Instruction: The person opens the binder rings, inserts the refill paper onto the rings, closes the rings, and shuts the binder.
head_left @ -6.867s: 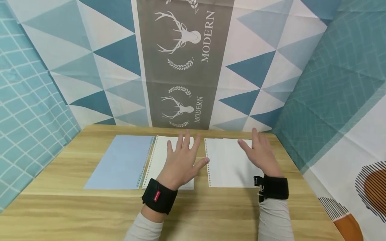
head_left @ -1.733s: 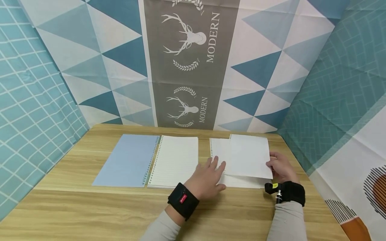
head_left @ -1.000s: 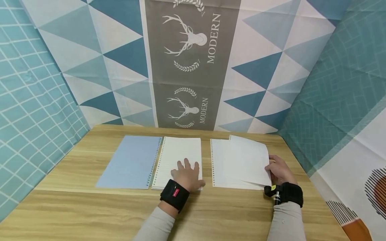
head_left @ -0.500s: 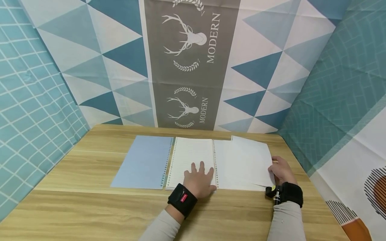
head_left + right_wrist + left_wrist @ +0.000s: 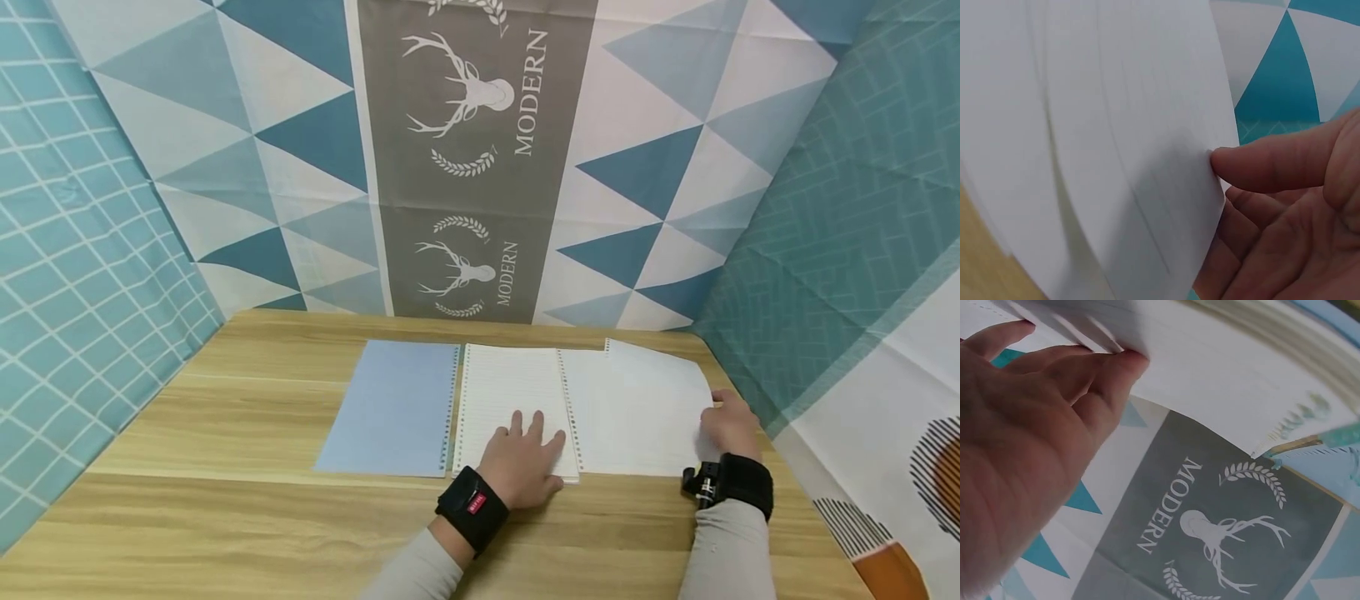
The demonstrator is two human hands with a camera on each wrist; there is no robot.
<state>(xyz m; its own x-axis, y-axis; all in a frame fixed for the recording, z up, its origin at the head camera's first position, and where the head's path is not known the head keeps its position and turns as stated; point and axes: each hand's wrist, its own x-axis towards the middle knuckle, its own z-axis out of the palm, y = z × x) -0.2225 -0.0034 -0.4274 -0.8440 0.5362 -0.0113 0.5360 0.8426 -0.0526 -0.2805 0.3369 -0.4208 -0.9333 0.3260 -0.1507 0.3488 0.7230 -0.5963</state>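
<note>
The top white page [image 5: 652, 400] is thin and bent, with its right side lifted up from the white paper [image 5: 583, 379] under it. Its top left corner, with tiny holes, pokes up higher than that paper. It is on the right side of the wooden table [image 5: 262, 525]. The right hand [image 5: 733, 423] pinches its right edge between thumb and fingers. Next to it lies the lined stack [image 5: 502, 383], flat, cream, with small holes down its left side. The left hand [image 5: 521, 467] rests on it, fingers spread apart and tips touching the paper.

A second ago there was a strip of wood between the lined stack and the white paper. Now the stack has slid right and their edges meet (I can't tell if one goes over the other). The blue sheet [image 5: 393, 408] has moved right too, and lies flat just beside the stack.

The left hand hides the stack's bottom right part, and the page hides some of the right hand's fingertips. Both wrists wear black bands [image 5: 472, 510] below light sleeves [image 5: 420, 571]. Behind the table hangs a cloth [image 5: 300, 137] with blue triangles and white deer heads.
</note>
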